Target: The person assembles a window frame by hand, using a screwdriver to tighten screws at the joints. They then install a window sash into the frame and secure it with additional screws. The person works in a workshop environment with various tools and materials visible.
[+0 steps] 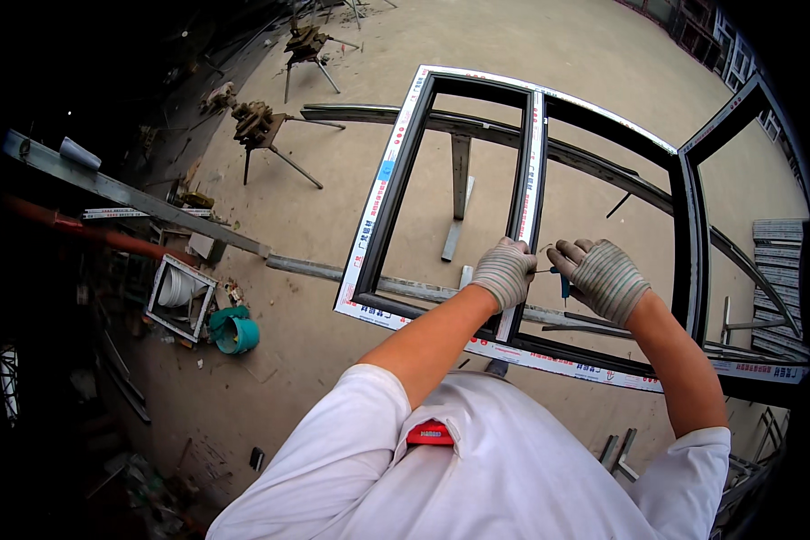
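the left hand's (505, 274) fingers curl at the middle bar (534, 171), grip hidden; the right hand's (608, 281) loosely hold a blue tool (564, 285). the frame (375, 209) is black, edged white.

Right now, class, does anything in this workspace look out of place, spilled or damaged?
Small pale scraps lie scattered on the beige floor beside the teal plastic bucket, looking like uncleared litter. The black-and-white rectangular window frame shows no obvious damage.

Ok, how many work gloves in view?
2. One striped glove is on the left hand, at the middle bar of the window-like frame; the other glove is on the right hand, right of that bar. Dark edges may hide more.
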The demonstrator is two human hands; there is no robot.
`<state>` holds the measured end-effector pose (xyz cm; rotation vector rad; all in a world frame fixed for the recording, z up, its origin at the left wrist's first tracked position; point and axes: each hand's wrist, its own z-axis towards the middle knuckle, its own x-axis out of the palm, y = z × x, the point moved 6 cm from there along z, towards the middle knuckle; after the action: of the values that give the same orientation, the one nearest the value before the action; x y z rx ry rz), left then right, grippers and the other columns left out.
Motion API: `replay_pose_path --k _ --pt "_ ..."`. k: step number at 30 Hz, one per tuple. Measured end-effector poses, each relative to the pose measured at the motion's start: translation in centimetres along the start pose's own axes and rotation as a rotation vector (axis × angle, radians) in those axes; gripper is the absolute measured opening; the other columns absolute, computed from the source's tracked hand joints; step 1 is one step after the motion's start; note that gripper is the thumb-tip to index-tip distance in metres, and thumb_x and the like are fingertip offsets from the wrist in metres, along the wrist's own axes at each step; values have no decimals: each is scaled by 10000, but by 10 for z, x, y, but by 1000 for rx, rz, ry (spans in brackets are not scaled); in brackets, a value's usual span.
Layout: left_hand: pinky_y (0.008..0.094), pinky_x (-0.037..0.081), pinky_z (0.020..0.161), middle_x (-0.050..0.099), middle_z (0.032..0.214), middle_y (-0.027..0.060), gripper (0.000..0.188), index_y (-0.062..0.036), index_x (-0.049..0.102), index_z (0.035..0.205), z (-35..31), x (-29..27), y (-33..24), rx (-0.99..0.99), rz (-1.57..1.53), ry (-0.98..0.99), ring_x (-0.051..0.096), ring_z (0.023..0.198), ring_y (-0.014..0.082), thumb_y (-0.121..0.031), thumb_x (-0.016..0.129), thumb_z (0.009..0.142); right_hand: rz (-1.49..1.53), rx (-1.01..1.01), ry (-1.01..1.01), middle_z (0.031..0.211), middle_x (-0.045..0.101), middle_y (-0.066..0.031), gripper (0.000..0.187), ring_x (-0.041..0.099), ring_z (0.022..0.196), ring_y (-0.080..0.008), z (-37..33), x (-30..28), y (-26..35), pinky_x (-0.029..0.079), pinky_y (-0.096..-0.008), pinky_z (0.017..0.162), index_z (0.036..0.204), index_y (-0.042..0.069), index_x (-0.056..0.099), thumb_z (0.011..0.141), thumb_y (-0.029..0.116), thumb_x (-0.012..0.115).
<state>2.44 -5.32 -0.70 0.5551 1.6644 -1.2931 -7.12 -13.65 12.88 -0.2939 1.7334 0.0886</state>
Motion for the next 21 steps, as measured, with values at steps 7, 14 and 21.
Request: replay_pose_path --k 7,14,21 --pt "421 523 971 690 1083 80 110 -123 760 959 -2 -2 -1 11 -22 -27 585 1099 348 -160 728 860 -125 -248 0 1198 645 -140 361 677 1053 -280 8 12 2 586 -394 877 1250 10 605 896 81 610" --pt "415 523 992 686 1108 80 142 -134 770 993 -2 -1 -1 -20 -16 4 581 1128 343 -189 727 870 -76 -141 101 1098 671 -194 222 705 993 -330 14 18 0 596 -413 844 1095 -14 639 906 96 604" --pt "395 533 992 679 1141 78 169 -144 777 1023 -2 -2 0 -12 1 25 582 1148 313 -175 686 884 79 45 205 1012 678 -188 230 707 941 -343 17 15 -5 590 -423 773 1030 0 628 952 215 644"
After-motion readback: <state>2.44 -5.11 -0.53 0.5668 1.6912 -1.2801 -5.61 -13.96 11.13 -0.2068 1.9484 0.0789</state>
